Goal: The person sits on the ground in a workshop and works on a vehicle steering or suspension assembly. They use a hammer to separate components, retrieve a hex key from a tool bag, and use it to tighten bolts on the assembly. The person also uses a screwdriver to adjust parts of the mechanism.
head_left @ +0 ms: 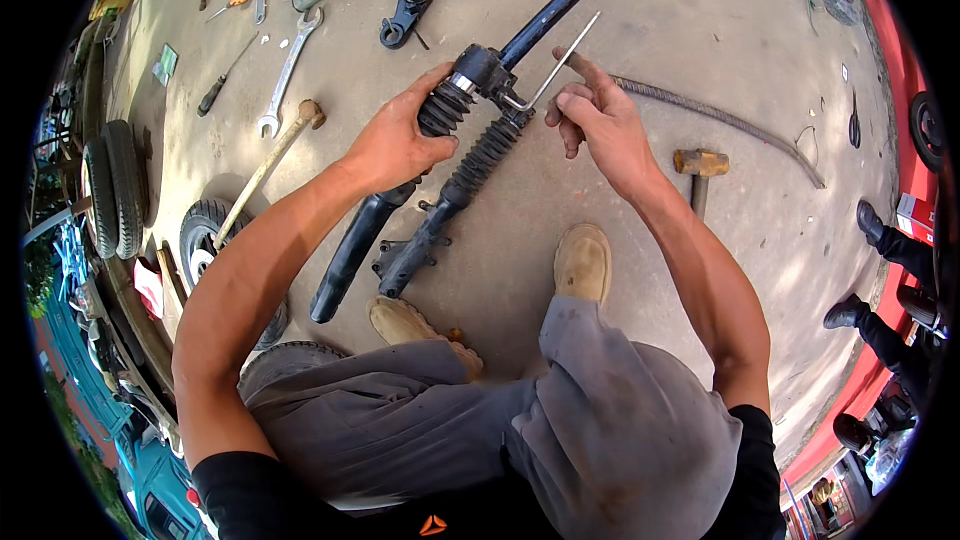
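Fork [482, 158] between both hands, above the floor [500, 275] — left hand [398, 138] wrapped around its rubber sleeve [440, 114]; right hand [608, 125] at the hex key [544, 86] — whether pinching it, I cannot tell.

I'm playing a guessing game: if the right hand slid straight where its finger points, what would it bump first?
Probably the thin bent metal rod: it crosses the right hand near the index fingertip, maybe touching already. The black tube looks next, but depth is unclear.

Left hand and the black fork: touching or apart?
Touching: the head view shows the left hand wrapped around one ribbed leg of the black fork, its thumb lying across it.
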### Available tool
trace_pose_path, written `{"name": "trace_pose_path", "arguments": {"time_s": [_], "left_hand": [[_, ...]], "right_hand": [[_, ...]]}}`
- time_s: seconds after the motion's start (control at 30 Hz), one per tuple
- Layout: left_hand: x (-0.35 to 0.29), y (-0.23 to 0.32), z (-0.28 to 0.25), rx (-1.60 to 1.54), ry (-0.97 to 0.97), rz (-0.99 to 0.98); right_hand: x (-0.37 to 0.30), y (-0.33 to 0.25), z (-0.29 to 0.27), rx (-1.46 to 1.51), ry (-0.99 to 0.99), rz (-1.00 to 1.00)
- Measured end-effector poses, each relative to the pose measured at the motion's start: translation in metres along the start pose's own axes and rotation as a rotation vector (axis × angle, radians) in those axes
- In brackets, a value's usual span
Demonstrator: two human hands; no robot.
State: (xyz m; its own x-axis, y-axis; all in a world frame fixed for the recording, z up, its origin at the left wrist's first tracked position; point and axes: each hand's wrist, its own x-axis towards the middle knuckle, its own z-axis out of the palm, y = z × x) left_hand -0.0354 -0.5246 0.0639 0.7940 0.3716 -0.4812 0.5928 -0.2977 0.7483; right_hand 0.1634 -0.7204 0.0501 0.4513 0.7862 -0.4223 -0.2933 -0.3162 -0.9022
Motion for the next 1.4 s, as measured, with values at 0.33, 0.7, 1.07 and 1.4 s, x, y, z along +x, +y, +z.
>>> {"name": "trace_pose_path", "arguments": {"time_s": [0.33,0.7,1.07,1.4], "left_hand": [[0.002,-0.008,0.001,-0.012,0.053,0.068],[0.005,-0.001,0.000,-0.001,0.037,0.038],[-0.001,-0.008,0.004,0.004,0.074,0.063],[0.002,-0.003,0.004,0.001,0.037,0.019]], "right_hand": [[-0.020,-0.005,0.021,-0.112,-0.159,-0.012],[-0.017,0.009,0.024,-0.242,-0.252,-0.229],[-0.026,-0.005,0.032,-0.315,-0.282,-0.256],[0.007,0.000,-0.008,-0.008,-0.034,-0.020]]}}
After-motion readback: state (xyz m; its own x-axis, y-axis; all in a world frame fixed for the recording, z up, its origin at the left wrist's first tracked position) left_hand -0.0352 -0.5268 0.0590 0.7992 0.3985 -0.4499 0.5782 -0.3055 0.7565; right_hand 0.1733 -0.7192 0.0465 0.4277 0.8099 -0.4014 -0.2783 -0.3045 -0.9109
